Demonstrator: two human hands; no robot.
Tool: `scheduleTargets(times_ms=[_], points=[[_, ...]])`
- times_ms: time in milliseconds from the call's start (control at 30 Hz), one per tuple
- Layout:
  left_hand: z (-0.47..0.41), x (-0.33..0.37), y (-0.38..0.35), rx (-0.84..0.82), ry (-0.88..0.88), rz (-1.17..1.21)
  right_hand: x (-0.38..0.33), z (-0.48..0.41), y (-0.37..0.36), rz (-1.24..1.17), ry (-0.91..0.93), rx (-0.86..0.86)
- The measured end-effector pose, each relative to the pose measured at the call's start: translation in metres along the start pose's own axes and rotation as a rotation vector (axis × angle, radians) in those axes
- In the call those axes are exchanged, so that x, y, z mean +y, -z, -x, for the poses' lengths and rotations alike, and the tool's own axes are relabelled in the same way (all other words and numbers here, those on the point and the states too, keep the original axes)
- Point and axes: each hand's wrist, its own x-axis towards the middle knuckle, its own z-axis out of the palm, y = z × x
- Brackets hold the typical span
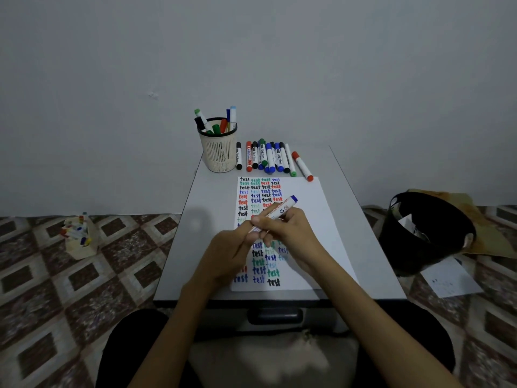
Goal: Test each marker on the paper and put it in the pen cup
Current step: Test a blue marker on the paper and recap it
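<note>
A white marker with a blue end lies across my fingers above the paper, slanting up to the right. My right hand grips its barrel. My left hand pinches its lower end, which my fingers hide. The paper is filled with columns of the word "test" in black, blue, green and red. The cream mesh pen cup stands at the table's far left with several markers in it. A row of several markers lies to its right, and a red-capped one lies slanted at the row's right end.
The small grey table has a dark front edge with a handle. On the patterned floor, a box of markers sits at the left. A black bin and loose paper are at the right.
</note>
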Motion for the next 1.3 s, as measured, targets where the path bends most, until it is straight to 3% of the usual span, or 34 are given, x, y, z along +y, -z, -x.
scheduleTargets(times_ms=[467,600,767,867,1067,1300], points=[[-0.002,0.000,0.004,-0.057,0.056,0.184,0.005,-0.003,0.011,-0.007,0.057,-0.048],[-0.003,0.000,0.004,-0.015,0.038,0.106,-0.005,-0.004,0.016,0.048,0.122,-0.096],[-0.004,-0.006,0.003,0.063,0.074,0.044,-0.004,-0.002,0.034,-0.180,0.145,0.149],[-0.004,-0.008,-0.003,-0.006,0.041,-0.026,0.004,0.014,0.041,-0.278,0.100,0.137],[-0.005,-0.008,-0.003,0.032,0.019,-0.018,0.019,0.031,0.041,-0.064,0.026,0.078],[-0.004,-0.013,-0.001,0.039,0.024,-0.131,0.025,0.029,0.037,-0.070,0.050,0.140]])
